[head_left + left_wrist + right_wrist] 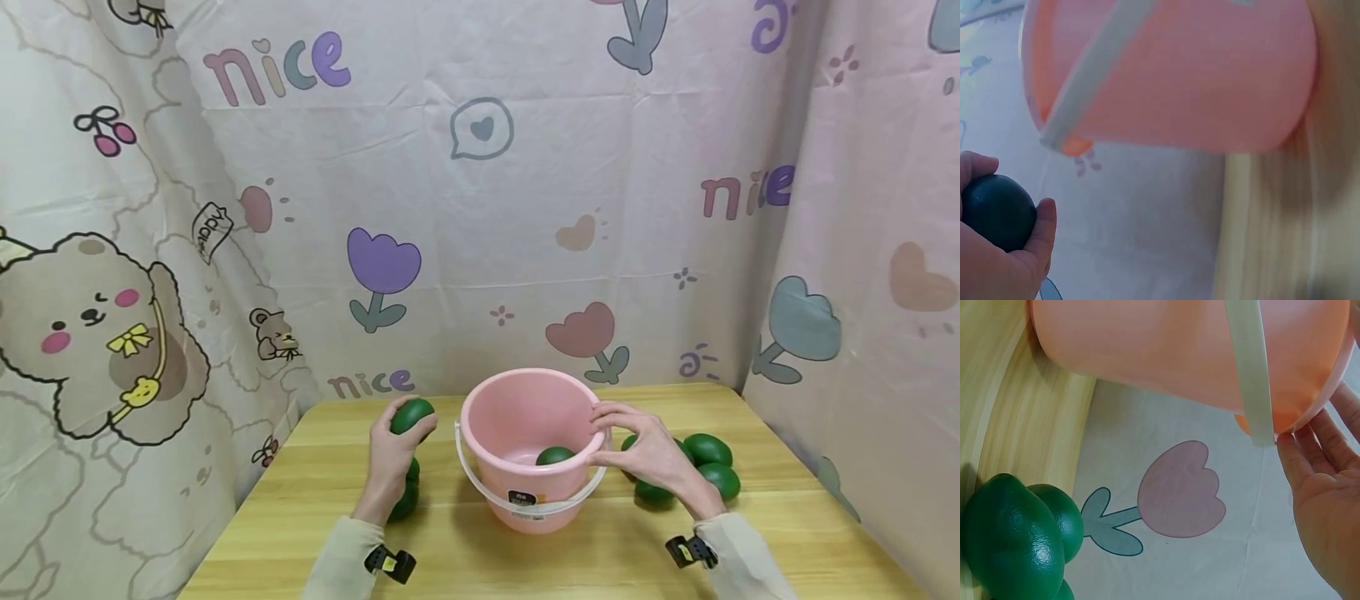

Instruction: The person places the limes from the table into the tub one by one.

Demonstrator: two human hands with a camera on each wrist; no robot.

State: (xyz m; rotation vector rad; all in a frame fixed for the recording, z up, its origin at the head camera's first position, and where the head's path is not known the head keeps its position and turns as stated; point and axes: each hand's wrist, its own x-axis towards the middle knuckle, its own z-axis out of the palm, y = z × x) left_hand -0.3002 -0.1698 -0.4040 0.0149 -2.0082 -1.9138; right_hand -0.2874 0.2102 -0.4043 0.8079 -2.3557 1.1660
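Observation:
A pink bucket (525, 492) with a white handle stands upright on the table, one green lime-shaped fruit (555, 456) visible inside it. To its left, my left hand (387, 454) holds another smooth, dark green lime-shaped fruit (999, 212) between thumb and fingers, raised above the table and apart from the bucket. My right hand (651, 450) grips the bucket's right rim, thumb nearer me and fingers farther back. In the right wrist view, the fingertips (1325, 434) meet the rim beside the white handle (1250, 369).
Several green fruits (708, 450) lie grouped on the wooden table (465, 575) to the right, partly behind my right hand. More green fruits (405, 502) sit at the left, partly hidden by my left wrist. A patterned curtain (480, 217) hangs behind and along both sides.

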